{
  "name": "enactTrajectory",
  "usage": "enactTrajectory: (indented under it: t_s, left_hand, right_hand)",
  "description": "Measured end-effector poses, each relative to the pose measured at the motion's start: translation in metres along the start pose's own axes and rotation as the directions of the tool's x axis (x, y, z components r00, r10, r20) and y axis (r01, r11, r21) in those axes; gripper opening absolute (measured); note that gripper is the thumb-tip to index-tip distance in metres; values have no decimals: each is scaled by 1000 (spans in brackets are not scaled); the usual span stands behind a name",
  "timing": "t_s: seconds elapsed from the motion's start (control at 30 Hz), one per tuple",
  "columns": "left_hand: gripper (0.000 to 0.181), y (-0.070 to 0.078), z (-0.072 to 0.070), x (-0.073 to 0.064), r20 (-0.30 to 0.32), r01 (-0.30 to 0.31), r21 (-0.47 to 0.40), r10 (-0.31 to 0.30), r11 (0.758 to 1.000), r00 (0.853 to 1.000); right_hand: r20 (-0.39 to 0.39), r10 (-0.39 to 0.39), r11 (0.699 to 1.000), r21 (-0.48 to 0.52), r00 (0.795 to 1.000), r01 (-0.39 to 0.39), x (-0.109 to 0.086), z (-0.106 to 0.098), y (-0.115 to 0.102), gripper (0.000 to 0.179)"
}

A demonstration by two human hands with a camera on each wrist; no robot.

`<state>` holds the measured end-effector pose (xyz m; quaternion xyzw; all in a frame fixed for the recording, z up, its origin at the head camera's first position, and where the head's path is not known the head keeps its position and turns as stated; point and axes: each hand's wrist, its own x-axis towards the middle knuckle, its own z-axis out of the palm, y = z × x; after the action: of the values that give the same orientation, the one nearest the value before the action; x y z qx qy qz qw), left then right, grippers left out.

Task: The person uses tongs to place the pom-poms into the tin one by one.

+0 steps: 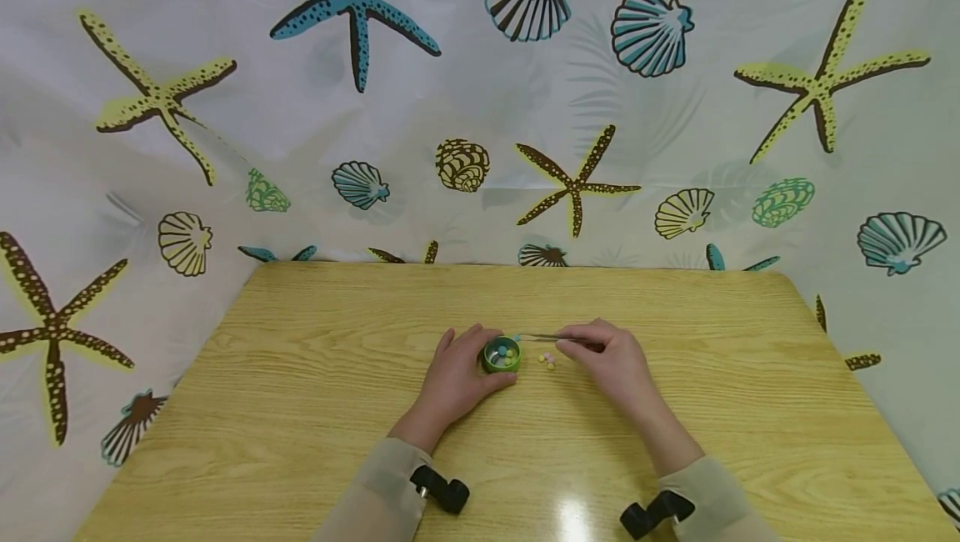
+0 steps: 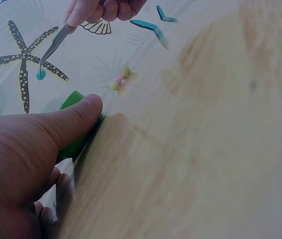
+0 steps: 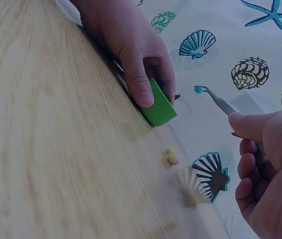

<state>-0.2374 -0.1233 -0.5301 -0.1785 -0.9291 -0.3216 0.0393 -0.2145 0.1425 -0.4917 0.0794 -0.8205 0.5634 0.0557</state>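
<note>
My left hand (image 1: 459, 377) grips a small green round container (image 1: 502, 369), thumb on the near side and fingers on the far side. Inside it lie several small beads, blue and yellow. My right hand (image 1: 617, 361) pinches a pair of metal tweezers (image 3: 222, 103) with a bent tip. A blue bead (image 3: 198, 89) is held in that tip, raised beside the container's rim. Just right of the container, a little group of yellow and pink beads (image 1: 550, 361) lies on the table. The left wrist view also shows the blue bead (image 2: 41, 74) at the tweezers' tip.
Everything stands on a wood-grain table (image 1: 315, 409). Behind and at both sides hangs a white cloth (image 1: 480, 92) printed with starfish and shells. Each sleeve carries a black wrist camera (image 1: 442, 492).
</note>
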Motion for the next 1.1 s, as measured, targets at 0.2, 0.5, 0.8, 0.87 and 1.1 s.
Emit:
enactTrajectory:
  t_s: [0.2, 0.5, 0.8, 0.87, 1.1]
  left_hand:
    - [70, 0, 0, 1, -2, -1, 3, 2, 1000, 1000]
    - [69, 0, 0, 0, -4, -14, 4, 14, 1000, 1000]
    - [71, 1, 0, 1, 4, -1, 8, 1, 1000, 1000]
    - [70, 1, 0, 1, 0, -3, 5, 3, 1000, 1000]
    - [70, 1, -1, 1, -3, -8, -3, 7, 1000, 1000]
  right_hand:
    - [18, 15, 1000, -9, 1000, -15, -2, 6, 1, 15]
    - [33, 27, 1000, -7, 999, -27, -4, 12, 0, 16]
    - [34, 21, 999, -43, 999, -19, -5, 14, -1, 15]
    - [32, 22, 999, -49, 999, -20, -4, 14, -1, 14]
    - [32, 23, 998, -55, 999, -21, -3, 16, 5, 13]
